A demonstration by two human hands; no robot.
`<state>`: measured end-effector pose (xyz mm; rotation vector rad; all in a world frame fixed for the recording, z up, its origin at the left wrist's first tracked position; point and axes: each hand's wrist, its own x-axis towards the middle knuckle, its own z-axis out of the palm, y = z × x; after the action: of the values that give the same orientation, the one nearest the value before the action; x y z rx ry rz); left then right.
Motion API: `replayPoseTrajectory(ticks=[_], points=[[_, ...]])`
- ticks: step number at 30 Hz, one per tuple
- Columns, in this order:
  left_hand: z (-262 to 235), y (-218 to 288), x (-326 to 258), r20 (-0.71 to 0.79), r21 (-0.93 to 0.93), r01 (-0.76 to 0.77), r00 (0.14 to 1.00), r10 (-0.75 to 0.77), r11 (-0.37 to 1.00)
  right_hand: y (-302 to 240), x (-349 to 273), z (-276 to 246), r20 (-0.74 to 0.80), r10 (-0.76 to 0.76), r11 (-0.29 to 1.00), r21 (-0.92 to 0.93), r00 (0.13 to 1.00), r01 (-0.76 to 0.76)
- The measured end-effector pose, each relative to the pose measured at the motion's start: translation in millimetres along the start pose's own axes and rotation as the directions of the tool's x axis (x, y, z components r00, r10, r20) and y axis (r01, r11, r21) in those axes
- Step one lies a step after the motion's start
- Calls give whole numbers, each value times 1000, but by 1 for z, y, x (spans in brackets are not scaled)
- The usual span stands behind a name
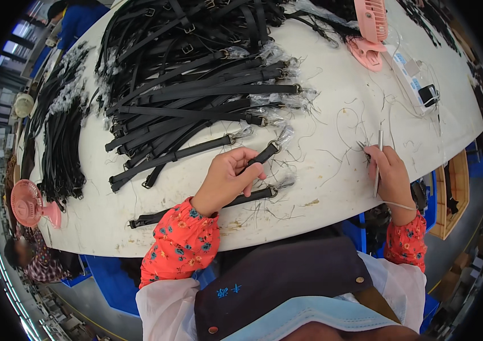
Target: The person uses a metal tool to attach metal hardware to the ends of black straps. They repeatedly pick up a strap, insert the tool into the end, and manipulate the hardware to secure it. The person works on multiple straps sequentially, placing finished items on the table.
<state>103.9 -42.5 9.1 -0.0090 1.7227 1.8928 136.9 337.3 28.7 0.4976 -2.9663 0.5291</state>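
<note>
Two bare hands (pixel 227 177) (pixel 392 175), at centre and right of centre. Two flat black straps with metal rings (pixel 266 154) (pixel 257 196) at centre; the heaped straps (pixel 224 90), upper left, overlap too much to count. One slender silver metal tool (pixel 380 142), right of centre. Two pink plastic fans (pixel 371 21) (pixel 26 203), upper right and lower left. One white power strip (pixel 416 85), upper right.

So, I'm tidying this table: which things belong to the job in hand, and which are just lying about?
Likely job:
black strap with metal fitting, in left hand
slim silver metal tool, in right hand
heaped flat black straps

Probably aside:
pink plastic fan, upper right
white oblong power strip
</note>
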Motion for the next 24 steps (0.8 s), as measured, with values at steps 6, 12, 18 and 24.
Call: replayPoseTrajectory(ticks=[6,12,18,24], points=[[7,-3,-2,-40,24,-38,998,39,999,-4,6,17,-243,-24,988,141,970,60],[17,0,-7,-51,69,-16,999,20,997,-49,9,33,-146,243,663,747,959,-54],[19,0,-8,-50,113,-31,998,37,993,-84,23,40,-134,118,770,638,984,-5],[22,3,-11,-55,115,-8,998,14,993,-110,36,43,-249,-114,858,463,962,222]])
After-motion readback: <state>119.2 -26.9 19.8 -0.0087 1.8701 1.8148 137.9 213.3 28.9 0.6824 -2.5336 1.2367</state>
